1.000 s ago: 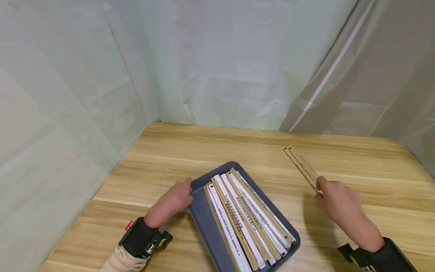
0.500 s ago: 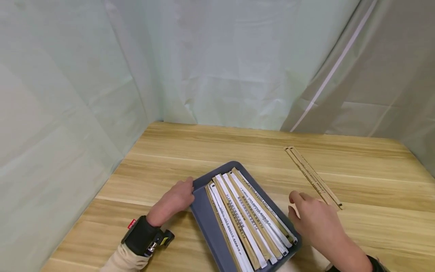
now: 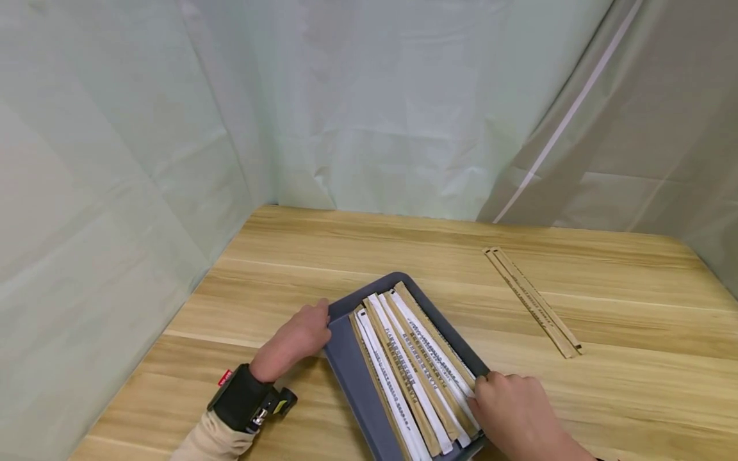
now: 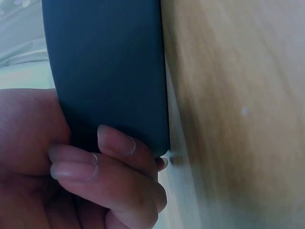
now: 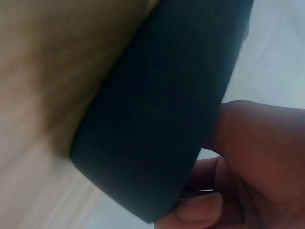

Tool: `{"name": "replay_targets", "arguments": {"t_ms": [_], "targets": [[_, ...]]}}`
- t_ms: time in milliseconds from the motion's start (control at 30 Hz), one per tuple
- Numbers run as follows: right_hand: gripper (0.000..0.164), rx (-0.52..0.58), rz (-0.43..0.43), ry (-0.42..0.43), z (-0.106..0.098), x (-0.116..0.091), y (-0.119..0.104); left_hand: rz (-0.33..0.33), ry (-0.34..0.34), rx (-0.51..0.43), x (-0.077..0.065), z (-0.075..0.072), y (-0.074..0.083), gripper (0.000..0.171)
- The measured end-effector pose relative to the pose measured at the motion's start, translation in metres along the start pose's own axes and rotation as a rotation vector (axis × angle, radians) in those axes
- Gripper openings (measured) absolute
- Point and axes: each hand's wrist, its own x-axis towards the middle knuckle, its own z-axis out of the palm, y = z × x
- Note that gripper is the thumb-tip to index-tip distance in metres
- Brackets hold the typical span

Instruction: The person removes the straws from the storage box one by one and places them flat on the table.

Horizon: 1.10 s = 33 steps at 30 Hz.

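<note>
A dark grey tray [image 3: 348, 374] stands slanted on the table, holding several long paper-wrapped straws [image 3: 423, 365], white and kraft brown. My left hand [image 3: 301, 330] grips its far left corner; in the left wrist view the curled fingers [image 4: 112, 183] press against the outer wall. At the tray's right side my right hand [image 3: 516, 406] curls over the rim and pinches at the ends of the rightmost straws, which it hides. The right wrist view has the thumb [image 5: 262, 143] above the tray's wall. Two brown wrapped straws [image 3: 533, 301] lie side by side on the table, right of the tray.
The wood-grain table [image 3: 651, 307] extends around the tray on both sides. Behind it hangs a pale curtain [image 3: 375, 109], with another [image 3: 104, 173] along the left. The left wrist wears a black camera band [image 3: 242, 397].
My right hand has let go of the two brown straws on the table and moved left to the tray's right side. The rightmost straws have shifted slightly. My left hand stays on the tray.
</note>
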Motion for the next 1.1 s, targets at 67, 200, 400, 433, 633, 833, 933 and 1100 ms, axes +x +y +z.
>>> {"name": "replay_targets", "arguments": {"t_ms": [67,200,400,433,633,833,933,1100], "targets": [[0.034,-0.021,-0.026,0.021,0.003,-0.002,-0.002,-0.002,-0.005,-0.003,0.0,0.0,0.0,0.026],[0.034,0.016,-0.038,-0.001,0.002,-0.002,-0.001,0.006,-0.001,-0.004,0.001,0.0,0.001,0.023],[0.035,0.135,-0.015,-0.08,-0.006,0.001,0.0,0.003,-0.006,-0.008,0.001,0.0,0.001,0.022],[0.035,0.146,-0.012,-0.08,-0.007,0.001,0.0,0.001,-0.009,-0.01,0.001,0.0,0.001,0.023],[0.026,0.204,0.041,-0.026,-0.014,0.001,0.0,-0.013,-0.018,-0.013,0.002,0.001,-0.001,0.022],[0.014,0.247,0.057,0.051,-0.023,0.003,0.004,-0.023,-0.005,-0.004,0.003,0.002,-0.004,0.024],[0.015,0.246,0.011,0.198,-0.025,0.004,0.011,-0.017,0.003,0.002,0.002,0.002,-0.005,0.024],[0.023,0.217,0.027,0.343,-0.027,0.007,0.024,-0.008,0.003,0.005,0.001,0.0,-0.005,0.027]]}}
